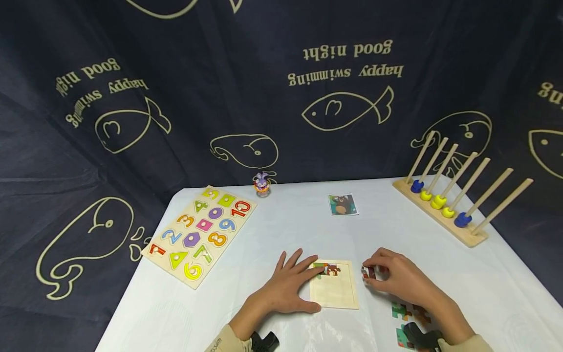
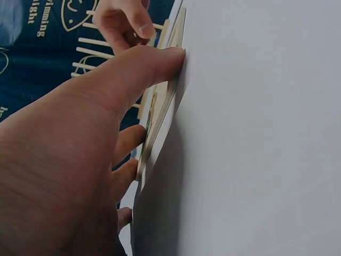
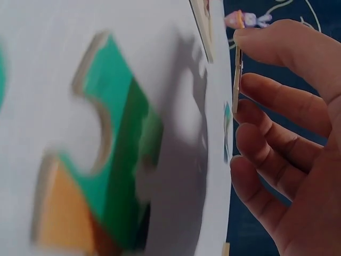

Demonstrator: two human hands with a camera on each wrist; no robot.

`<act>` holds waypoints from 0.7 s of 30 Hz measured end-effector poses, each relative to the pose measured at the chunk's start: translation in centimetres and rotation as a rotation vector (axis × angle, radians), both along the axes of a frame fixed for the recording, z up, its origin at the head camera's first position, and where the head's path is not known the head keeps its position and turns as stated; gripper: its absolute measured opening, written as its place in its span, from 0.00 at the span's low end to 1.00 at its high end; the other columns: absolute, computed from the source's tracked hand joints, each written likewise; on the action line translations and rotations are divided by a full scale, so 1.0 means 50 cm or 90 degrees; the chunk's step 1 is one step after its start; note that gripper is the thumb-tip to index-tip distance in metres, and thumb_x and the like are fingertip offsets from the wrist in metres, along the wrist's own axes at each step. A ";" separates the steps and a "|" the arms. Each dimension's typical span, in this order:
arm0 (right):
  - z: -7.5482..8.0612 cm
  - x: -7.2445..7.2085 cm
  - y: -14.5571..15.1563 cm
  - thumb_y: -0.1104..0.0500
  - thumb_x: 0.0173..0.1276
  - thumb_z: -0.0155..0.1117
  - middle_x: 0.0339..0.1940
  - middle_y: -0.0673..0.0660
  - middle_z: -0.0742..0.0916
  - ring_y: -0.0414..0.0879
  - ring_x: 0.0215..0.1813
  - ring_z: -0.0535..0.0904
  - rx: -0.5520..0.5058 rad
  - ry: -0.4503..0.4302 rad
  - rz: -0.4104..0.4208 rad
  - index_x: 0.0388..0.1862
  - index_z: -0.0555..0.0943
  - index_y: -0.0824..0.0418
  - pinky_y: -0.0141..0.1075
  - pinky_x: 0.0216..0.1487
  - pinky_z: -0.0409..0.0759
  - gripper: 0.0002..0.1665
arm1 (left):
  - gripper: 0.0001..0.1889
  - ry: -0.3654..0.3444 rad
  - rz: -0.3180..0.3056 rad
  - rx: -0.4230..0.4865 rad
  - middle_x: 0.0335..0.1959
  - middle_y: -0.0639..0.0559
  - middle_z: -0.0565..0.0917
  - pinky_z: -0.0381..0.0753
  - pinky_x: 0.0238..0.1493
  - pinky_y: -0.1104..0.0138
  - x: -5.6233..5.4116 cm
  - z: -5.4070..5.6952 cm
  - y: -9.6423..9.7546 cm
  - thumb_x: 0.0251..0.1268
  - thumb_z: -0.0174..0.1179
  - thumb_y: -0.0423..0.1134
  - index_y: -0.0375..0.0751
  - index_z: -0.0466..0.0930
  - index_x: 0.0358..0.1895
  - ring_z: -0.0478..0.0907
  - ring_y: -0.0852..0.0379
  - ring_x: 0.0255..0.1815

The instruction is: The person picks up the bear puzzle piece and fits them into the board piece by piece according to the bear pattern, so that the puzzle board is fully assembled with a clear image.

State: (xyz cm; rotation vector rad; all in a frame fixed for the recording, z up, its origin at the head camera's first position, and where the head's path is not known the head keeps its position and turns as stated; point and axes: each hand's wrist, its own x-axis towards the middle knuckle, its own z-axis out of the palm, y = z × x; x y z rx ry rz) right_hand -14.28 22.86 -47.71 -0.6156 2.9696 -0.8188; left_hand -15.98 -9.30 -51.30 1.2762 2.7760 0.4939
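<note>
My left hand (image 1: 288, 286) lies with spread fingers at the left side of a square wooden puzzle tray (image 1: 336, 294). Its index fingertip touches joined jigsaw pieces (image 1: 333, 270) in the tray's upper left, and the thumb (image 2: 169, 61) rests on the tray's near edge. Right of the tray, my right hand (image 1: 398, 274) pinches a jigsaw piece (image 1: 368, 272) with dark red on it. The right wrist view shows this piece (image 3: 237, 80) edge-on between thumb and fingers, above the table. Loose green and brown pieces (image 1: 399, 310) lie under the right forearm, partly hidden.
A bear picture card (image 1: 343, 204) lies beyond the tray. At left sits a number-and-shape board (image 1: 204, 225); a small purple figurine (image 1: 261, 183) stands at the back. A wooden peg rack (image 1: 455, 230) with blue and yellow beads stands at the right edge.
</note>
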 end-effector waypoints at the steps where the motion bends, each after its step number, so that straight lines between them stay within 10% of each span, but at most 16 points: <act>1: 0.000 -0.002 -0.004 0.47 0.53 0.76 0.33 0.40 0.78 0.37 0.30 0.71 0.001 -0.002 0.001 0.42 0.86 0.50 0.29 0.29 0.70 0.18 | 0.45 0.000 -0.001 0.000 0.76 0.59 0.54 0.43 0.65 0.35 0.000 0.000 0.000 0.53 0.55 0.73 0.62 0.57 0.75 0.43 0.43 0.76; 21: -0.009 -0.028 -0.076 0.49 0.55 0.75 0.31 0.41 0.77 0.36 0.30 0.71 -0.007 0.016 0.067 0.41 0.86 0.50 0.31 0.30 0.71 0.15 | 0.44 0.007 0.000 -0.001 0.75 0.58 0.55 0.45 0.65 0.35 0.001 0.002 0.001 0.53 0.54 0.73 0.62 0.58 0.74 0.44 0.42 0.76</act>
